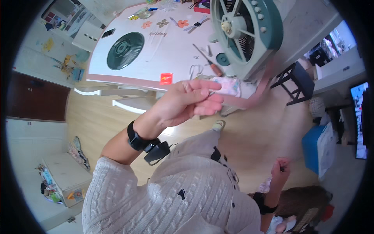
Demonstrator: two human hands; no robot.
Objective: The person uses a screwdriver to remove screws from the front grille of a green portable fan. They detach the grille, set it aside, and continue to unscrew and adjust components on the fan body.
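Note:
My left hand (194, 97) is raised before the table edge, pinching a small metal piece (210, 93) between thumb and finger. Just behind it are a pink patterned cloth (230, 86), a wooden-handled screwdriver (216, 68), scissors (194, 71) and a red packet (166, 78) on the white table (101, 62). A green-and-grey fan housing (269, 35) stands at the table's right, beside a round green cap (223, 59); a green round grille (124, 50) lies to the left. My right hand (280, 168) hangs low at the right, closed on something dark I cannot make out.
White chair parts (128, 104) are under the table edge. A black stool (296, 80), a blue bin (313, 148) and a screen (356, 121) are at the right. A low white cabinet (64, 171) is at the lower left; a brown door (37, 97) is at the left.

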